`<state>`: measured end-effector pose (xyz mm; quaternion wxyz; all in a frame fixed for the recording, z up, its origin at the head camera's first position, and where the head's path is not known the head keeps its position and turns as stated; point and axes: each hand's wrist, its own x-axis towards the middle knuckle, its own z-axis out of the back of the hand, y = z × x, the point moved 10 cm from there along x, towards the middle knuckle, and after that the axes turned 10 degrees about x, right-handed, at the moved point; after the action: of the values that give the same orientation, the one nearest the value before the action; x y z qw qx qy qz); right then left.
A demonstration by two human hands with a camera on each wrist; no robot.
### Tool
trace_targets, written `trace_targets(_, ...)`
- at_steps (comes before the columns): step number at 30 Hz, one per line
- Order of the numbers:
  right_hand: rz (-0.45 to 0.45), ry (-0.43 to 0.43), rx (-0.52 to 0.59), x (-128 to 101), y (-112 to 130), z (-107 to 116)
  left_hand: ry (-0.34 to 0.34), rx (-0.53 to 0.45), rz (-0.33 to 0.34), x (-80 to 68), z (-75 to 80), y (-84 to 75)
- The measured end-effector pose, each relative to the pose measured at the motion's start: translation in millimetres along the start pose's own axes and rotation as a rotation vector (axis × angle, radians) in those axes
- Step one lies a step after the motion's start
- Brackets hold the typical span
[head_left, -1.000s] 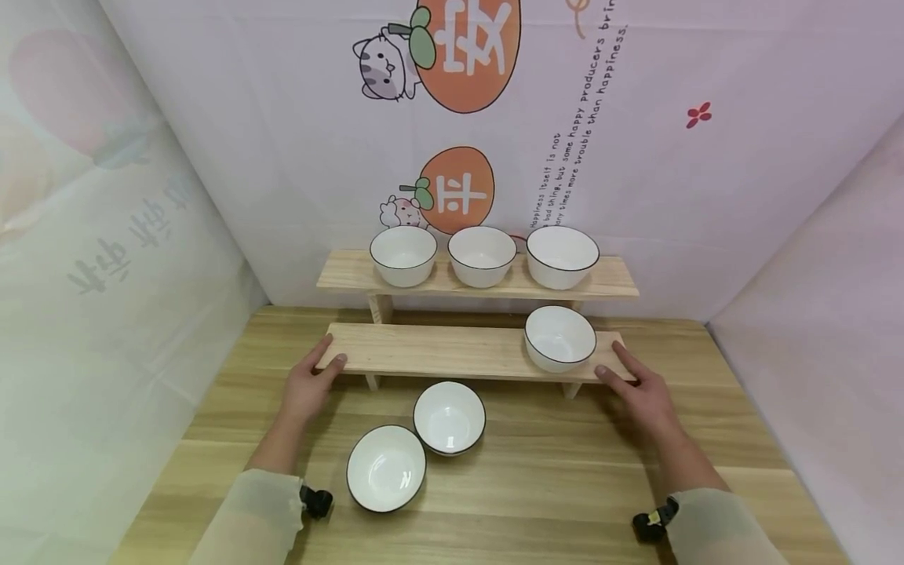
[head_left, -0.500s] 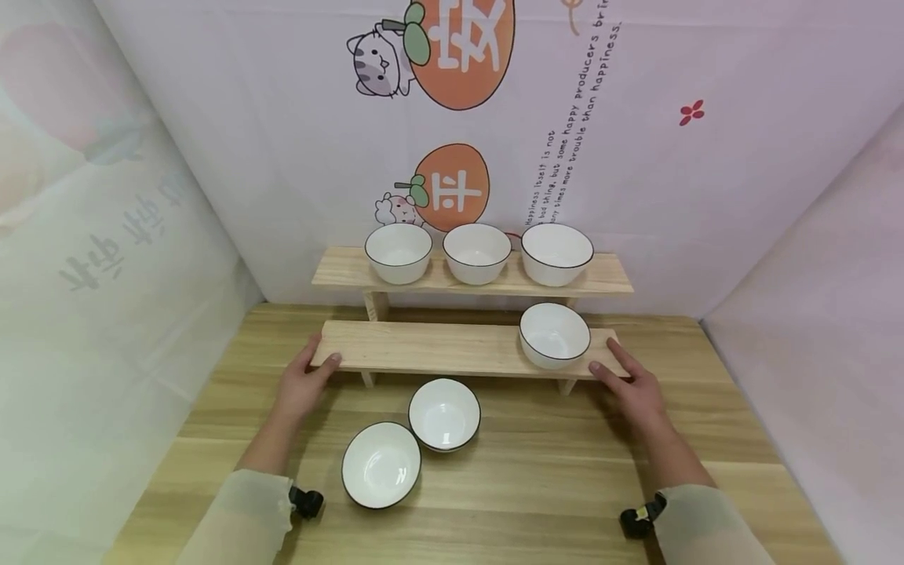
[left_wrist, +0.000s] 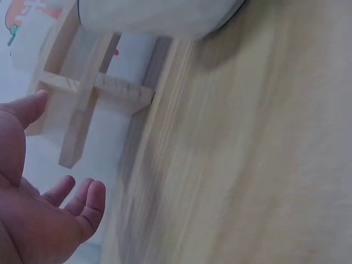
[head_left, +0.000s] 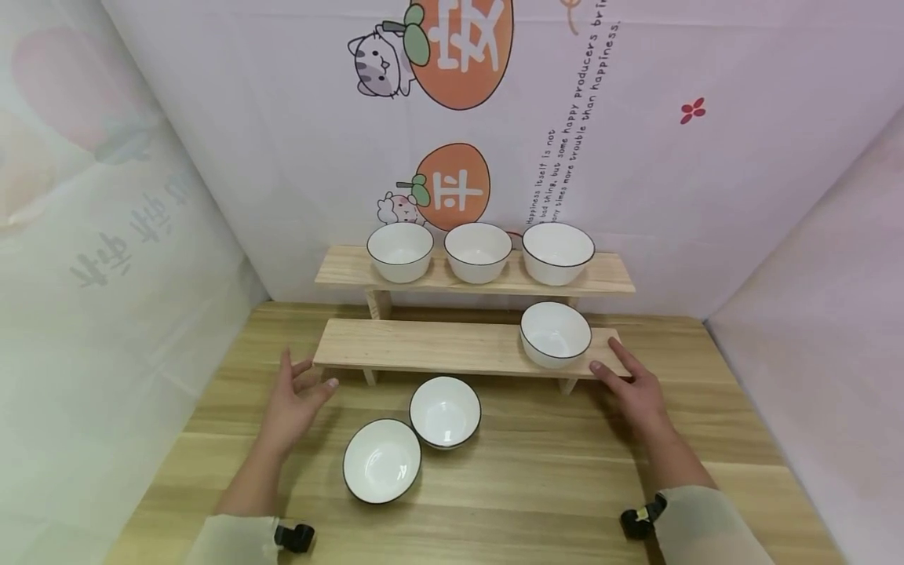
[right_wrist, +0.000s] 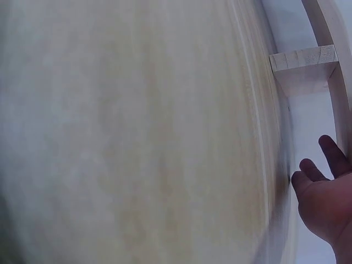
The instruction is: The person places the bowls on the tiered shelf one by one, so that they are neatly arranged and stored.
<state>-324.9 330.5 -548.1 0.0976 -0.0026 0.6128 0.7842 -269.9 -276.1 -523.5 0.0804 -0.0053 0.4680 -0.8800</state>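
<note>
Your right hand (head_left: 636,390) is touching the lower shelf (head_left: 438,346) with straight fingers; your left hand (head_left: 293,400) is hovering open just off its other end.

We see a light wooden tabletop (head_left: 537,471) with plank grain, closed in on three sides by pale fabric walls (head_left: 706,204). The back one carries orange fruit drawings (head_left: 452,188), a cartoon cat (head_left: 377,67), a small red flower (head_left: 693,111) and slanted printed text (head_left: 565,165).

a staged tabletop booth, not a lived-in room: printed cartoon backdrop sheets (head_left: 636,157) wall in a pale wooden table (head_left: 537,479) with a two-tier pine display shelf (head_left: 438,345) of white black-rimmed bowls (head_left: 477,253).
</note>
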Motion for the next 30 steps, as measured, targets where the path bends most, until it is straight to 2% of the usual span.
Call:
trace_targets(5, 0.022, 0.005, 0.000, 0.0, 1.9, -1.9, 0.028, 0.031, -0.085, -19.6, -9.7, -5.3)
trace_targets(12, 0.015, -0.004, 0.004, -0.8, 2.0, -1.1, 0.183, 0.104, -0.248, -46.9, -38.0, -20.1)
trace_targets(17, 0.005, -0.008, -0.007, -2.7, 2.6, -0.4, 0.293, 0.176, -0.331, -65.8, -57.3, -27.9)
trace_targets(20, 0.004, -0.012, -0.011, -3.4, 3.6, -0.3, 0.333, 0.216, -0.385, -75.1, -66.7, -30.5)
trace_targets(24, 0.008, -0.012, -0.005, -3.4, 4.8, -0.8, 0.350, 0.224, -0.438, -82.5, -73.7, -32.5)
trace_targets(30, -0.001, -0.015, -0.019, -2.7, 3.7, -0.9, 0.368, 0.238, -0.464, -87.2, -81.2, -35.5)
